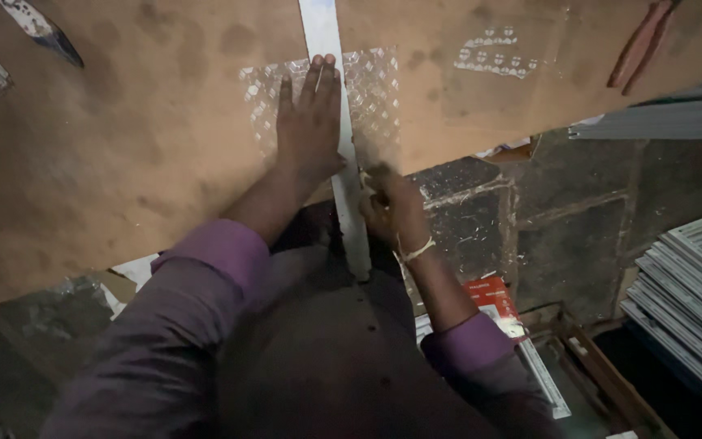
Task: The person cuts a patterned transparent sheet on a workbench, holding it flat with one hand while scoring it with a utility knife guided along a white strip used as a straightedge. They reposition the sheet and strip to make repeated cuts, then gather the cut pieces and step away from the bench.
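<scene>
The left hand (pixel 309 122) lies flat and wide open in the upper middle of the frame, fingers together and pointing up, its palm pressing on a sheet of patterned clear glass (pixel 371 93) and its fingertips and thumb side resting against a long metal straightedge (pixel 336 134); the straightedge runs from the top edge of the frame down the middle, crossing the glass and overhanging the near edge of the brown board (pixel 123 154) on which the glass lies; the right hand (pixel 392 207) sits just right of the straightedge, at the lower edge of the glass, curled narrow around a small tool that is too blurred and hidden to name, its knuckles touching the ruler's side; a pale band circles that wrist, and both arms wear purple sleeves (pixel 205 268); a second, smaller piece of patterned glass (pixel 497 53) lies on the board in the upper right, well apart from the hands; reddish pliers (pixel 642 45) lie at the far upper right of the board; stacks of white frames (pixel 692 284) fill the right edge of the frame; a red box (pixel 489 297) sits low, beside the right forearm, over a dark stone floor.
</scene>
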A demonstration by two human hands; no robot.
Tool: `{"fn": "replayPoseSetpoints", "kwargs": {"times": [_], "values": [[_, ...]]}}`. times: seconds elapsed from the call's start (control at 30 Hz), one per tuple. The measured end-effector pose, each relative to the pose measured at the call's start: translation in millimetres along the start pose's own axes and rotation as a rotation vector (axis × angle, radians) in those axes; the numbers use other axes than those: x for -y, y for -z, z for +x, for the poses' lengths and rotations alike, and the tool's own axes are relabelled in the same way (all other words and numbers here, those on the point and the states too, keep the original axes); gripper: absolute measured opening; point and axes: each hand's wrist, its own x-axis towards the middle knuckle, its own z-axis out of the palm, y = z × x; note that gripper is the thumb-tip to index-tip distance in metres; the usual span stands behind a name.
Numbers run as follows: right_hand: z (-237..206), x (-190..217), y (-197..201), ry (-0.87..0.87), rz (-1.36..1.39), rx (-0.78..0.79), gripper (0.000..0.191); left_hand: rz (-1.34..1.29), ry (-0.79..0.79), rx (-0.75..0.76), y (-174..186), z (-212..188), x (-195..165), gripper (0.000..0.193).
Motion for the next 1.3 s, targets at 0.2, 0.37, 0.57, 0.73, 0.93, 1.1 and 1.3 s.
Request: {"fn": "replayPoseSetpoints", "kwargs": {"times": [0.2, 0.37, 0.57, 0.73, 0.93, 1.1, 1.3], "values": [[-52, -26, -6, -0.064, -0.052, -0.013, 0.027, 0.019, 0.018, 0.059, 7, 0, -5, 0.130], [-141, -58, -22, -0.087, -0.011, -0.344, 0.041, -0.074, -0.041, 0.007, -3, -1, 2, 0.134], [-143, -88, -72, -0.282, -0.082, -0.246, 0.034, -0.277, -0.089, -0.151, -9, -26, 40, 0.122], [-138, -79, -110, -0.245, -0.132, -0.188, 0.053, -0.152, -0.117, -0.150, -18, -70, 91, 0.106], [-141, -85, -157, -0.123, 0.053, -0.312, 0.048, -0.027, -0.231, -0.132, -41, -56, 110, 0.093], [-136, -76, -180, -0.032, 0.333, -0.416, 0.038, 0.001, -0.250, -0.129, -43, -50, 109, 0.095], [-137, -61, -175, -0.099, 0.160, -0.400, 0.039, 0.030, -0.248, -0.123, -42, -50, 109, 0.095]]}}
